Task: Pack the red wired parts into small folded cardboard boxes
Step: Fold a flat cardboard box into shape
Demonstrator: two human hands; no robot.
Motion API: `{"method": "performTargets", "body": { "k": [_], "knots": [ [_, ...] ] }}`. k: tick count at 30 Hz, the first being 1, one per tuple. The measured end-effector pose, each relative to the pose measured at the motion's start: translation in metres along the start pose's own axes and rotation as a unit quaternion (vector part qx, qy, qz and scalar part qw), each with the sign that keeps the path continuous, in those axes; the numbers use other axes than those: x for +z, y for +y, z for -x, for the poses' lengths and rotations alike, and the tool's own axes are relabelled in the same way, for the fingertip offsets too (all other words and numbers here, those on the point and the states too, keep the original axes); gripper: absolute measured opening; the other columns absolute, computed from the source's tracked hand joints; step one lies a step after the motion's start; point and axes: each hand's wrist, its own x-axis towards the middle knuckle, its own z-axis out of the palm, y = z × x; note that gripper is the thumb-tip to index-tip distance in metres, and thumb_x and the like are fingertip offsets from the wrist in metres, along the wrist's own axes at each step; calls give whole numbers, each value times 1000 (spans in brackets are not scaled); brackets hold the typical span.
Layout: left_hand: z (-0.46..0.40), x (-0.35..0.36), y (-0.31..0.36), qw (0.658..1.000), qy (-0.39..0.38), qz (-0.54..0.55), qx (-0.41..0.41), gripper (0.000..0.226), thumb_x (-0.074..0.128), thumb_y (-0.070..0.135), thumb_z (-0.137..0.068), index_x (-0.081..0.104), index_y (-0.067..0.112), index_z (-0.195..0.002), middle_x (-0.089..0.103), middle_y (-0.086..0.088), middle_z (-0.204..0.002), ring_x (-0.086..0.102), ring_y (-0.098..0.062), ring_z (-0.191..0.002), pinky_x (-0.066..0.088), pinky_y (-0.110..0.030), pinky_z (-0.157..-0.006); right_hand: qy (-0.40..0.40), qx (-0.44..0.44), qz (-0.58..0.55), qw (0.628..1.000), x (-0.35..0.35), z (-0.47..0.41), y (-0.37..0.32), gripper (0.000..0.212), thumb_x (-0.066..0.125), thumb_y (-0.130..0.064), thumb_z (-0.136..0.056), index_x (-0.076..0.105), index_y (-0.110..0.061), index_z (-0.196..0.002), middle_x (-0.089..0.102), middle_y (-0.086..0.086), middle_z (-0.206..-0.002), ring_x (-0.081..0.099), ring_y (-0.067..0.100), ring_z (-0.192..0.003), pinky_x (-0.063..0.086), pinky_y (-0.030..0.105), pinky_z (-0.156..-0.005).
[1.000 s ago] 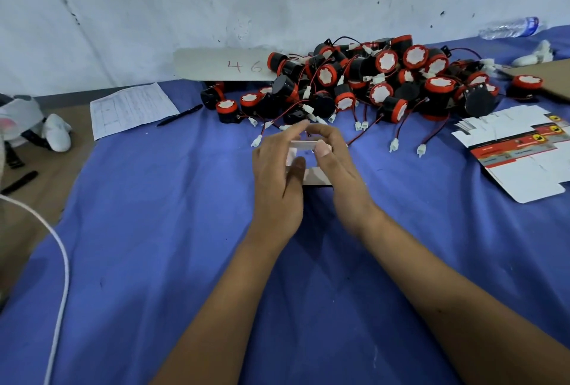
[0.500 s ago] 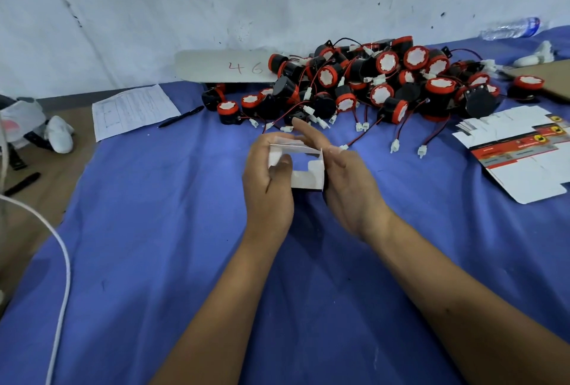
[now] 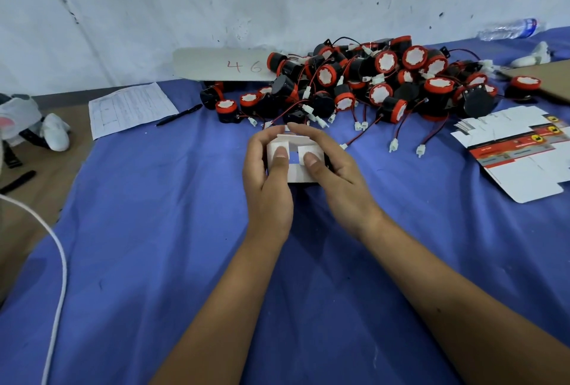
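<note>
The small white cardboard box (image 3: 293, 157) sits between my palms, above the blue cloth on the bench (image 3: 154, 230), just this side of the pile of red wired parts (image 3: 370, 82). My left hand (image 3: 266, 182) grips its left side, thumb pressing one flap down. My right hand (image 3: 334, 176) grips the right side, thumb on the other flap, fingers curled over the far edge. Both forearms reach forward. Flat box blanks (image 3: 521, 153) lie to my right.
</note>
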Motion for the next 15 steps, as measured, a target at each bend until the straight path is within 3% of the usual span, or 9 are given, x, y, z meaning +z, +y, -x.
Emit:
{"method": "performTargets", "body": {
  "k": [4,6,8,10,13,15],
  "knots": [
    [-5,-3,4,996,-18,69,-46,25,55,10,-93,70,10,-113,72,-12,-115,69,-23,-107,56,-33,-88,28,-23,-1,999,0,-1,2,35,45,1,-103,60,-10,-133,65,-2,-133,58,14,-126,49,28,-101],
    [-7,-5,6,990,-35,117,-67,28,52,17,-95,72,14,-114,71,-17,-123,66,-35,-119,54,-46,-100,52,-16,-37,998,0,-2,3,33,45,1,-103,63,-9,-128,69,0,-125,63,13,-117,50,23,-93],
    [-8,-6,6,988,-37,124,-78,34,46,21,-97,71,13,-118,69,-19,-128,62,-38,-125,49,-52,-109,64,-3,-71,995,1,-3,2,32,43,-4,-104,66,-15,-123,70,-1,-122,63,14,-115,49,26,-92],
    [-7,-3,5,993,-26,86,-73,36,43,21,-95,70,11,-117,70,-15,-127,63,-30,-124,50,-47,-109,62,7,-101,993,1,-3,2,34,38,-12,-105,68,-18,-120,70,2,-124,62,18,-119,48,32,-97],
    [-4,0,3,998,-31,24,-40,30,43,21,-100,68,16,-114,72,-1,-117,67,-12,-110,53,-25,-91,62,16,-105,992,1,-3,2,36,35,-15,-104,65,-9,-124,68,10,-128,59,28,-125,44,47,-108],
    [-5,0,2,999,-47,-6,-18,25,44,16,-105,67,17,-113,72,5,-113,67,-7,-104,51,-19,-84,66,20,-76,995,0,-3,2,34,38,-12,-104,62,-8,-127,67,8,-129,59,28,-125,43,52,-109]
  ]
}}
